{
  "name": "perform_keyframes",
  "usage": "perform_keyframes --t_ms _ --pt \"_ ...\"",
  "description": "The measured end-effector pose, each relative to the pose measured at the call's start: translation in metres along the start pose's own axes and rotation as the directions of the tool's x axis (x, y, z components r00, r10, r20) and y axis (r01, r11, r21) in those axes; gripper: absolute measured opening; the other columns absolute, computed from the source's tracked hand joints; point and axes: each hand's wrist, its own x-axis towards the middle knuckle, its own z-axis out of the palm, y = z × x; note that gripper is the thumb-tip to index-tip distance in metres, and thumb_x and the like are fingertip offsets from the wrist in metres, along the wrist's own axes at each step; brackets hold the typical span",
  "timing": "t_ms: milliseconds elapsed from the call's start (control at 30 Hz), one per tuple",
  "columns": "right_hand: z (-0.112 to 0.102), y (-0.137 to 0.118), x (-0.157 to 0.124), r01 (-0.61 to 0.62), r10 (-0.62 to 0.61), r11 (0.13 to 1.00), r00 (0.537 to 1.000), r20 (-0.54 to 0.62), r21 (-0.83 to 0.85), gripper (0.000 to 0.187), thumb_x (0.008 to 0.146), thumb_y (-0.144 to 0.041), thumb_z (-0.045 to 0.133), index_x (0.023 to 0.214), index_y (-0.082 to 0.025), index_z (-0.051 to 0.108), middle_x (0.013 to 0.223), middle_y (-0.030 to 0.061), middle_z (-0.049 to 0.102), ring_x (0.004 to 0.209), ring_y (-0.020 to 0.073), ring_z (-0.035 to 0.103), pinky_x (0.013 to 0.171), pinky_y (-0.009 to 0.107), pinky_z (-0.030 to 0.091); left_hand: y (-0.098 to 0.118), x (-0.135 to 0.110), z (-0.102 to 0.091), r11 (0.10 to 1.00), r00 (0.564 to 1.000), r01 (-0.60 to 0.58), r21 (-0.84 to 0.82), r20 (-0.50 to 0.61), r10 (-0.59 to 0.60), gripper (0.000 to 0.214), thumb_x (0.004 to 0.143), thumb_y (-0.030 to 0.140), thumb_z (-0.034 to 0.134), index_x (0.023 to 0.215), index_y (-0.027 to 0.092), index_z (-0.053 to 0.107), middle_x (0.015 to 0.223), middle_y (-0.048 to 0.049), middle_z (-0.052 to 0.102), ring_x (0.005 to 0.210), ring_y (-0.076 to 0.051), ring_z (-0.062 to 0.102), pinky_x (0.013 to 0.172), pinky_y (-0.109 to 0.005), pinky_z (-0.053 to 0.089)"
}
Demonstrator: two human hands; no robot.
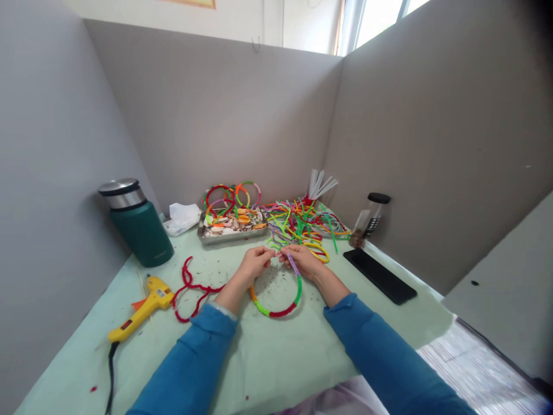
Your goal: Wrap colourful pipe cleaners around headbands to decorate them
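Note:
A ring wrapped in fuzzy pipe cleaners [283, 312] hangs between my hands, banded in orange, lime, red, green and purple. My right hand [303, 261] is closed in a pinch on its purple upper right part. Opposite it, my left hand [257, 264] pinches at the top of the ring, fingertips almost meeting those of the right. A thin pale pink pipe cleaner end [277, 252] shows between the fingertips. My left hand and wrist hide the ring's upper left side. Red pipe cleaners [188, 282] lie bent on the table left of my left wrist.
A yellow hot glue gun [144, 308] and a green bottle [140, 230] are at left. Behind my hands stand a metal tray [233, 236] of shells, finished rings [220, 199] and loose pipe cleaners [302, 222]. A black phone [380, 275] and a clear jar [370, 222] are at right.

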Motion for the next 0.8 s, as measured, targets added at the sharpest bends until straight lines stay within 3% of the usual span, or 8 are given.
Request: perform_keyframes --t_ms 500,633,800 --pt "0.0032 -0.0037 -0.0017 0.002 -0.002 1.000 1.000 -0.012 -0.022 0.026 0.071 -0.037 0.067 0.077 -0.011 0.068 0.067 0.0050 0.063 0.051 0.0071 0.050 0.047 0.019 0.037 0.0026 -0.0008 0.0030 0.999 0.995 0.017 -0.036 0.095 -0.013 0.024 0.071 0.036 0.061 0.069 0.014 0.053 0.052 0.0045 0.046 0.033 -0.001 0.026 0.033 -0.017 0.014" --pt "0.0045 -0.0055 -0.0021 -0.009 0.009 1.000 0.999 -0.037 -0.006 0.026 0.069 -0.037 0.069 0.076 -0.012 0.067 0.064 0.0040 0.062 0.050 0.0075 0.051 0.048 0.021 0.039 0.0012 -0.0005 0.0013 0.995 0.991 -0.003 -0.097 0.135 0.016 0.030 0.073 0.043 0.059 0.072 0.013 0.056 0.055 0.0018 0.052 0.032 -0.001 0.026 0.033 -0.018 0.016" --pt "0.0062 -0.0075 -0.0032 -0.019 0.020 1.000 0.998 -0.064 0.008 0.025 0.067 -0.036 0.070 0.073 -0.012 0.066 0.063 0.0031 0.061 0.047 0.0073 0.049 0.045 0.021 0.037 0.0021 -0.0003 -0.0015 0.986 0.990 0.056 -0.158 0.139 -0.033 0.043 0.076 0.052 0.051 0.072 0.010 0.060 0.050 -0.0009 0.053 0.032 -0.005 0.035 0.035 -0.021 0.028"
